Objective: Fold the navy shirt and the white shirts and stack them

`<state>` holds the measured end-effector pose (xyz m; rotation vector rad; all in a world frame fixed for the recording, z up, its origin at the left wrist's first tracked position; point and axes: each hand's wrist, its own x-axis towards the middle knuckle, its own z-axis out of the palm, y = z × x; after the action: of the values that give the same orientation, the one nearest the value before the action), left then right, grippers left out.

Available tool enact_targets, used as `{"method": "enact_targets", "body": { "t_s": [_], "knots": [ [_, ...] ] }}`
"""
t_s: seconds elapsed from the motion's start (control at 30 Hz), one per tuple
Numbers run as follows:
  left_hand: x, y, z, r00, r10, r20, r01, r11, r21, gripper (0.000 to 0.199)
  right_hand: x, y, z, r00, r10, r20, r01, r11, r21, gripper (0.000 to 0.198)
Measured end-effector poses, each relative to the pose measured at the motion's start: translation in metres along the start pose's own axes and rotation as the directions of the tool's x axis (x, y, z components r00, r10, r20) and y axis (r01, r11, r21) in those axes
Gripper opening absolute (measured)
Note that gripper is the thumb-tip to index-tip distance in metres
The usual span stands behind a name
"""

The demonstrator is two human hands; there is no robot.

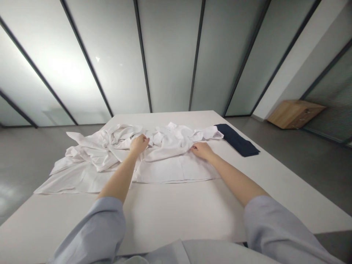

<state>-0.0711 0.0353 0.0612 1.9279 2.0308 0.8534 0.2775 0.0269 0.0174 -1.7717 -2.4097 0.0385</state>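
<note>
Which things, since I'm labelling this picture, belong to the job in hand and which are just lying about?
Part of the job, it seems:
middle white garment, left hand at its left side, right hand at its right
table, under it

Apparently just lying about:
heaped white cloth at left, no hand clearly on it
folded dark blue cloth at right
wooden cabinet on floor

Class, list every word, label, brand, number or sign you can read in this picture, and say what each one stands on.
None: no readable text on the white cloth, dark folded cloth, table, wooden cabinet or frosted panels.
Too small to make out: the bright specks on one panel.
</note>
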Motion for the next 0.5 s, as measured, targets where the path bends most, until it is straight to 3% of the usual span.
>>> {"method": "enact_targets", "body": {
  "t_s": [0.07,0.13,0.2,0.3,0.5],
  "knots": [
    [-0.004,0.005,0.016,0.986,0.166,-0.019,-0.163,0.981,0.105,0.03,0.004,-0.004,0.0,0.999,0.021,-0.04,-0.02,1.0,0.024,0.037],
    [-0.015,0.013,0.037,0.933,0.349,0.091,-0.359,0.921,0.153,0.036,0.007,-0.01,0.006,0.997,0.019,-0.075,-0.015,0.999,0.045,0.04],
    [-0.028,0.021,0.055,0.862,0.452,0.23,-0.494,0.85,0.182,0.045,0.008,-0.016,0.015,0.998,0.028,-0.063,-0.025,0.999,0.045,0.048],
    [-0.04,0.028,0.071,0.823,0.416,0.386,-0.514,0.835,0.197,0.057,0.005,-0.02,0.028,0.999,0.038,0.0,-0.038,0.999,0.022,0.058],
    [-0.025,0.02,0.072,0.852,0.237,0.466,-0.381,0.892,0.243,0.083,0.002,-0.005,0.032,0.999,0.004,0.04,-0.004,1.0,0.002,0.064]
  ]
}}
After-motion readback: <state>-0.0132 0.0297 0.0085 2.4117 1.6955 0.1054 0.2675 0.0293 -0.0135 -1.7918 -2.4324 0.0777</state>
